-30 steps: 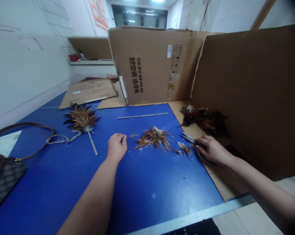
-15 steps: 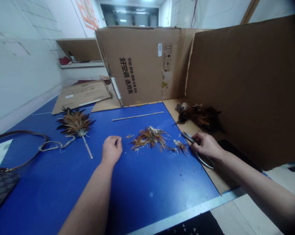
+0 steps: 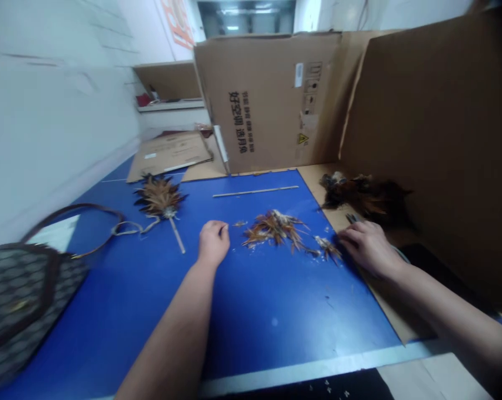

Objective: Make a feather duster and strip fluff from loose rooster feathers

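Note:
My left hand (image 3: 214, 242) is above the blue table, thumb and fingers pressed together; anything between them is too small to make out. Just right of it lies a loose pile of brown feathers (image 3: 273, 229), with a smaller feather tuft (image 3: 328, 248) farther right. My right hand (image 3: 368, 247) is low over the cardboard edge, fingers stretched left toward that tuft. Behind it the scissors (image 3: 352, 218) show only their blade tips and part of a handle; the hand hides the rest. A feather duster (image 3: 161, 199) with a thin stick handle lies on the left.
A thin stick (image 3: 256, 191) lies behind the feather pile. Dark feather bundles (image 3: 361, 194) rest by the right cardboard wall (image 3: 438, 122). A tall cardboard box (image 3: 271, 133) stands at the back. On the left is a patterned handbag (image 3: 21, 294) with its strap.
The view has swung left, bringing more of the handbag in. My right hand has loosened from the scissors, which now sit behind it, and its fingers reach left. The left hand stays pinched.

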The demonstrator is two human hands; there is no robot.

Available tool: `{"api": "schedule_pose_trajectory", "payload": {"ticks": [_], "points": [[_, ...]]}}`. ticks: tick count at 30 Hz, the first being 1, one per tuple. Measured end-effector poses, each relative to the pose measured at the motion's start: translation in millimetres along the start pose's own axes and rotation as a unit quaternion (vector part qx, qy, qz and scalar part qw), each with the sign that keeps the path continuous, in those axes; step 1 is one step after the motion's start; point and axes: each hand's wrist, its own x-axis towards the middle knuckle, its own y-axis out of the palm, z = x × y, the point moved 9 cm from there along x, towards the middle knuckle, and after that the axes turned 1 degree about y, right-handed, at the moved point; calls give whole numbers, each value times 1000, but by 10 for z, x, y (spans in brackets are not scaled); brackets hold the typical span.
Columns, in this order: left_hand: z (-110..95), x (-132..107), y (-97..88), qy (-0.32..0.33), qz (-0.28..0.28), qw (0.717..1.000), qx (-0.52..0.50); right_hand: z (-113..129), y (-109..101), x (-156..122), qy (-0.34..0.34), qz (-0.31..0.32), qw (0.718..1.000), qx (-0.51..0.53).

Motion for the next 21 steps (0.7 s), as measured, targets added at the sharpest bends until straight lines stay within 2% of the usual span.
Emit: {"api": "schedule_pose_trajectory", "payload": {"ticks": [4, 6, 8, 11, 12, 14, 17, 19, 21], "points": [[-59, 14, -115, 2, -29, 999, -13, -82, 198, 79, 11, -17, 1000, 24], [-99, 25, -209, 8, -62, 998, -18, -115, 198, 117, 27, -43, 998, 37], [-206, 26, -319, 26, -101, 994, -27, -81, 67, 126, 51, -87, 993, 66], [-532, -17, -449, 78, -143, 985, -55, 126, -210, 88, 96, -150, 973, 149], [-676, -42, -459, 99, -143, 983, -67, 241, -247, 87, 103, -146, 965, 190], [-984, -108, -416, 140, -118, 979, -88, 525, -209, 125, 101, -101, 951, 273], [-1384, -231, -252, 189, -55, 975, -105, 982, -48, 250, 45, -32, 942, 331], [-1550, -302, -136, 217, -15, 970, -104, 1249, 109, 370, -21, 15, 941, 336], [-1603, -337, -67, 233, 7, 967, -99, 1375, 236, 512, -57, 23, 947, 315]]}}
